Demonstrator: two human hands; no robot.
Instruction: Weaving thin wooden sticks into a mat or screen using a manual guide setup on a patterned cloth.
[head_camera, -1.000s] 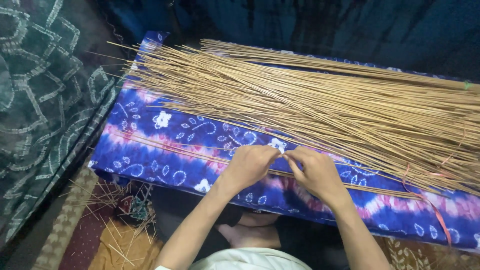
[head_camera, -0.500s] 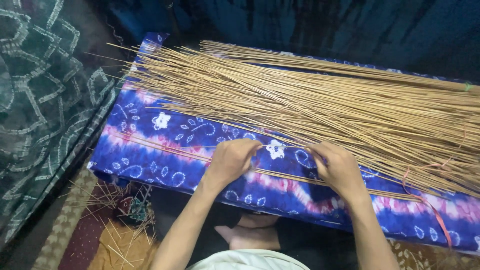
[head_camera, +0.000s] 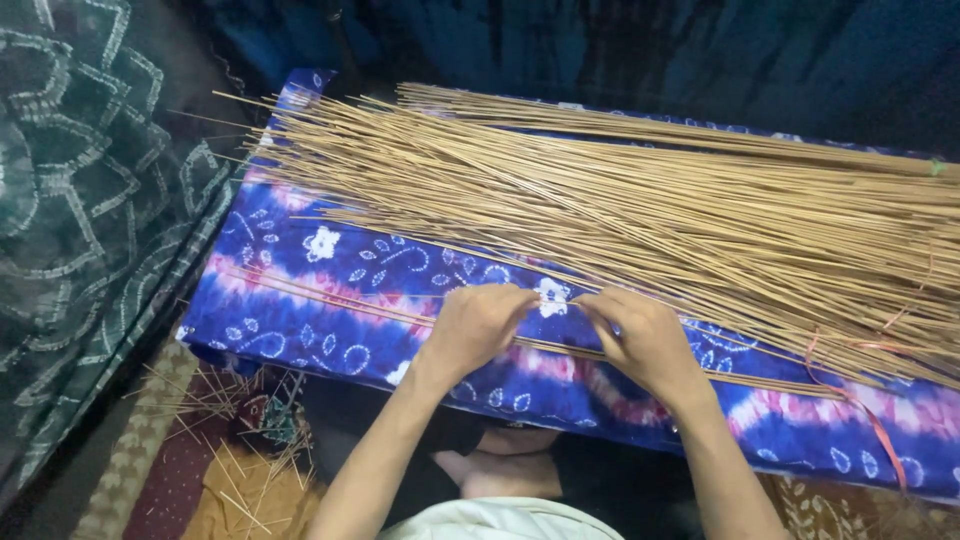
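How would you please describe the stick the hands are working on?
On the blue patterned cloth, below the big stick pile, a few thin sticks lie apart. It is the one pinched between left hand and right hand.

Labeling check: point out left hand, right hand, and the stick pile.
left hand (head_camera: 482, 322), head view, back of the hand
right hand (head_camera: 640, 335), head view, back of the hand
stick pile (head_camera: 640, 200), head view, middle of the thin tan sticks
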